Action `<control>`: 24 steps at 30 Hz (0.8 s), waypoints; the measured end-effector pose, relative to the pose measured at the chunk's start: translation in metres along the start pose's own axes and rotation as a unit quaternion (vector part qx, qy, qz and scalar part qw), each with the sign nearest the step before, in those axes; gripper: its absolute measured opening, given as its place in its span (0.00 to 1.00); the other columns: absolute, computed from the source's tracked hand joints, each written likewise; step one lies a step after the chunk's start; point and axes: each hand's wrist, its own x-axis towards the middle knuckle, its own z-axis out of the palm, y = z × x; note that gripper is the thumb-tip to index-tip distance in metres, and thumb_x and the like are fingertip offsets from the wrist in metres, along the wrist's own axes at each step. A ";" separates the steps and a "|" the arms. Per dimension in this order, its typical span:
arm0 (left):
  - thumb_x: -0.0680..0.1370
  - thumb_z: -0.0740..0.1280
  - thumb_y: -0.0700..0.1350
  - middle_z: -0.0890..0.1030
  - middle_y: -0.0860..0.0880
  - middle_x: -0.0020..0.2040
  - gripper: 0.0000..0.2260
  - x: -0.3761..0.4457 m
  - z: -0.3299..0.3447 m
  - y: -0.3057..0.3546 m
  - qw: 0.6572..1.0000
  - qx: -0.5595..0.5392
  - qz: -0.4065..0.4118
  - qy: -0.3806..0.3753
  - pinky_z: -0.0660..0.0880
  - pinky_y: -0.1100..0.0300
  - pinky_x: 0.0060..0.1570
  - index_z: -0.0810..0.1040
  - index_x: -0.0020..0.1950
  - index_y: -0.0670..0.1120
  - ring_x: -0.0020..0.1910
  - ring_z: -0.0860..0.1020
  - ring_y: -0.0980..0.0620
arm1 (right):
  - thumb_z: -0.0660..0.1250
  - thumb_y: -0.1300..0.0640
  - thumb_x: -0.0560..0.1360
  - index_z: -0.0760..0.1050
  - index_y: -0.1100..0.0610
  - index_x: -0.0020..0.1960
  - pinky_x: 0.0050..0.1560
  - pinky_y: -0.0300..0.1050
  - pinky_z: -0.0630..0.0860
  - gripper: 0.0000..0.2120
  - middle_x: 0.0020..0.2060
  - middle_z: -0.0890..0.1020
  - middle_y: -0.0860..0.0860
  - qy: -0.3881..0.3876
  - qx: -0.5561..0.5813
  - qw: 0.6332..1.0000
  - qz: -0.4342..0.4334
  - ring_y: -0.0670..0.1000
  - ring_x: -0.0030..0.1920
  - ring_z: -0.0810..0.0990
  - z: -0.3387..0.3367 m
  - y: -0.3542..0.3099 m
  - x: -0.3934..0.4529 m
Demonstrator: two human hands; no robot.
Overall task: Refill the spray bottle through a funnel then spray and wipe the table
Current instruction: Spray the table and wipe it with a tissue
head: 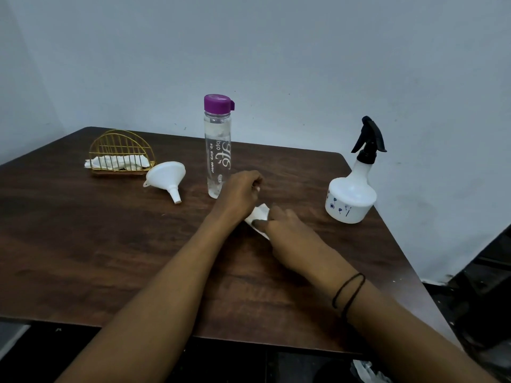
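Spray bottle [350, 189] stands upright at the table's [83, 230] right side, trigger head fitted, apart from both hands. Left hand [240, 193], fingers curled, and right hand [287, 230] both hold a white tissue [259, 214] on the tabletop. Funnel [166, 178] lies on its side beside the upright water bottle [217, 150].

Your left hand [240, 193] and right hand [290, 233] gripping a white tissue [260, 214] on the wooden table [110, 244], funnel [166, 176] lying on its side, capped water bottle [217, 150] and spray bottle [352, 189] upright.

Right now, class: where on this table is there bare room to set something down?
Bare wood lies on the table's near-left, in front of the napkin holder and funnel. It is crowded mid-table, where both hands work a tissue by the water bottle.
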 end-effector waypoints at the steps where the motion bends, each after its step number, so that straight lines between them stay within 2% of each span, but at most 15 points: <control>1: 0.75 0.64 0.31 0.84 0.44 0.47 0.10 0.001 0.000 -0.001 1.000 -0.003 0.006 0.014 0.76 0.55 0.48 0.82 0.52 0.40 0.47 0.81 0.47 | 0.58 0.64 0.79 0.64 0.50 0.76 0.53 0.52 0.71 0.26 0.67 0.66 0.58 -0.003 -0.003 1.000 -0.008 0.60 0.62 0.68 0.000 -0.003 0.005; 5: 0.73 0.65 0.30 0.84 0.44 0.48 0.12 -0.001 -0.004 -0.002 0.999 -0.007 0.015 0.034 0.72 0.64 0.47 0.82 0.52 0.41 0.46 0.79 0.50 | 0.59 0.61 0.80 0.66 0.51 0.75 0.60 0.54 0.71 0.24 0.70 0.65 0.59 -0.009 0.002 0.999 0.041 0.62 0.64 0.68 0.004 0.021 0.032; 7: 0.74 0.65 0.31 0.83 0.45 0.48 0.11 -0.003 -0.005 -0.001 1.000 -0.002 0.011 0.029 0.72 0.61 0.48 0.82 0.53 0.41 0.47 0.79 0.50 | 0.59 0.62 0.80 0.65 0.54 0.76 0.64 0.55 0.70 0.24 0.71 0.65 0.59 -0.011 0.006 0.995 0.097 0.62 0.65 0.67 0.001 0.041 0.039; 10: 0.76 0.65 0.32 0.83 0.45 0.49 0.11 -0.003 -0.006 -0.001 1.000 0.003 0.003 0.030 0.73 0.61 0.49 0.82 0.54 0.41 0.48 0.80 0.49 | 0.57 0.66 0.80 0.61 0.55 0.78 0.61 0.55 0.71 0.27 0.70 0.66 0.61 -0.014 0.000 0.988 0.152 0.63 0.64 0.69 -0.002 0.054 0.028; 14: 0.76 0.65 0.32 0.83 0.45 0.50 0.12 -0.002 -0.005 0.000 1.000 -0.005 0.005 0.031 0.73 0.62 0.50 0.82 0.56 0.41 0.48 0.80 0.50 | 0.56 0.67 0.80 0.57 0.56 0.78 0.60 0.55 0.71 0.28 0.71 0.63 0.62 -0.022 -0.003 0.991 0.132 0.63 0.66 0.67 -0.007 0.029 -0.006; 17: 0.75 0.65 0.32 0.83 0.43 0.50 0.12 0.001 -0.003 0.001 0.999 -0.006 0.019 0.032 0.76 0.57 0.52 0.82 0.56 0.40 0.49 0.81 0.47 | 0.55 0.65 0.80 0.56 0.53 0.79 0.62 0.55 0.71 0.28 0.73 0.60 0.61 -0.030 0.007 0.997 0.073 0.63 0.68 0.65 -0.011 0.001 -0.019; 19: 0.76 0.64 0.31 0.83 0.43 0.50 0.12 0.001 -0.001 0.001 0.999 -0.005 0.020 0.031 0.77 0.55 0.52 0.82 0.56 0.40 0.49 0.81 0.47 | 0.56 0.64 0.80 0.60 0.54 0.78 0.61 0.56 0.72 0.27 0.74 0.59 0.61 -0.032 0.004 0.999 0.036 0.63 0.67 0.66 -0.008 -0.010 -0.013; 21: 0.76 0.65 0.32 0.84 0.43 0.51 0.12 0.000 0.000 -0.001 0.999 -0.006 0.015 0.029 0.76 0.59 0.51 0.81 0.56 0.40 0.49 0.81 0.48 | 0.57 0.63 0.80 0.65 0.54 0.76 0.58 0.55 0.72 0.24 0.72 0.62 0.62 -0.037 0.003 0.999 0.021 0.63 0.65 0.67 -0.003 -0.012 0.003; 24: 0.76 0.65 0.33 0.83 0.45 0.51 0.11 -0.003 -0.001 -0.003 1.000 -0.006 0.006 0.016 0.73 0.63 0.50 0.81 0.56 0.41 0.49 0.80 0.50 | 0.57 0.61 0.81 0.67 0.53 0.75 0.60 0.54 0.71 0.23 0.70 0.65 0.59 -0.041 0.016 0.998 0.050 0.62 0.64 0.67 0.002 0.005 0.033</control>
